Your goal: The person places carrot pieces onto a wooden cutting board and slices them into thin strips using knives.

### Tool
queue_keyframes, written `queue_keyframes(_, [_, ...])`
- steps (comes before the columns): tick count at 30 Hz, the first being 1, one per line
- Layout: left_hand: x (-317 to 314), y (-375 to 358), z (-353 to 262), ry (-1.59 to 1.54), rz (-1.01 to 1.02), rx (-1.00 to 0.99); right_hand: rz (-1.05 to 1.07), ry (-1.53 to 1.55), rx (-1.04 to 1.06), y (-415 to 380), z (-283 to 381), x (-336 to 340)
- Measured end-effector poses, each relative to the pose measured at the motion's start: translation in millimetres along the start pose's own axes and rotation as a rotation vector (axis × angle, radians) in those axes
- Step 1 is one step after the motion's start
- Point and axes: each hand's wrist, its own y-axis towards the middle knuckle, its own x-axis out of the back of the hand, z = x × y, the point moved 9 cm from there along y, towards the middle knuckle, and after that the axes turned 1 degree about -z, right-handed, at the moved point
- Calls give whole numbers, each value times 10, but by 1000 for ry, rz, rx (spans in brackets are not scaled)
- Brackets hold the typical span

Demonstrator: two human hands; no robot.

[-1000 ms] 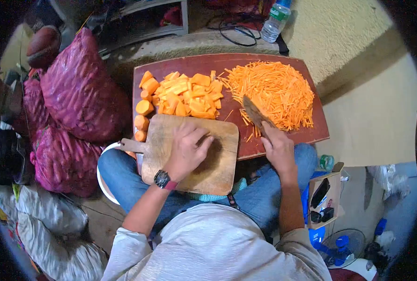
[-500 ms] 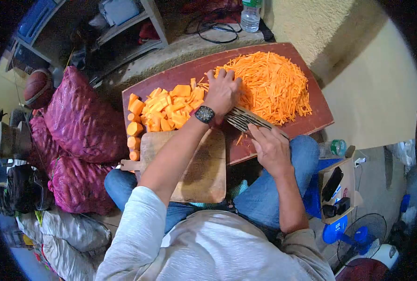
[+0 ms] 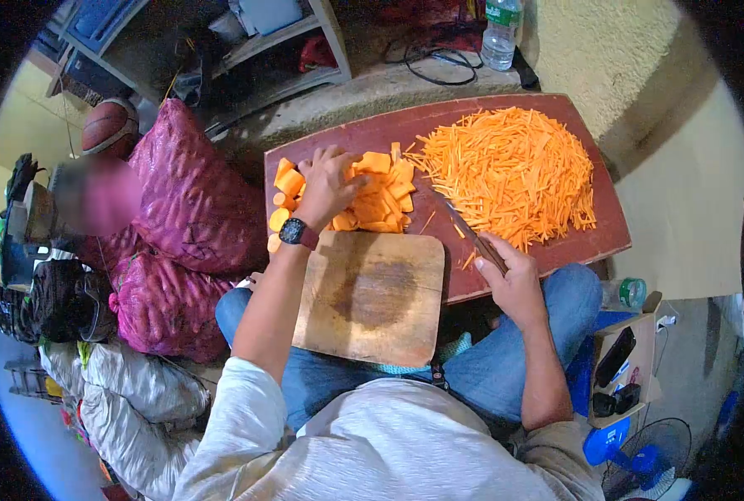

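My left hand (image 3: 330,184) reaches over the cut carrot chunks (image 3: 378,200) on the left of the red-brown board, fingers apart and curved down onto them. It wears a dark wristwatch (image 3: 292,231). My right hand (image 3: 515,280) is closed round the wooden handle of a knife (image 3: 465,227), whose blade points up and away, beside the big heap of carrot strips (image 3: 514,171). A worn wooden chopping board (image 3: 372,292) rests across my lap, against the near edge of the red-brown tabletop (image 3: 585,250). A few loose strips lie near the blade.
Purple net sacks of roots (image 3: 192,192) stand at the left with white sacks (image 3: 138,380) below. A water bottle (image 3: 500,37) and black cable (image 3: 439,63) are behind the board. At right are an open box (image 3: 627,367) and a blue fan (image 3: 639,455).
My left hand has moved left from beside the strip heap to the carrot chunks. My right hand has turned the knife, its blade now nearly edge-on. The whole view has shifted right.
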Motion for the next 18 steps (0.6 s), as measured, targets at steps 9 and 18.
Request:
queue_keyframes(9, [-604, 535, 54, 206, 256, 75, 23, -17, -45, 63, -74, -61])
queue_keyframes(18, [-737, 601, 35, 200, 307, 125, 20, -18, 26, 99, -49, -79])
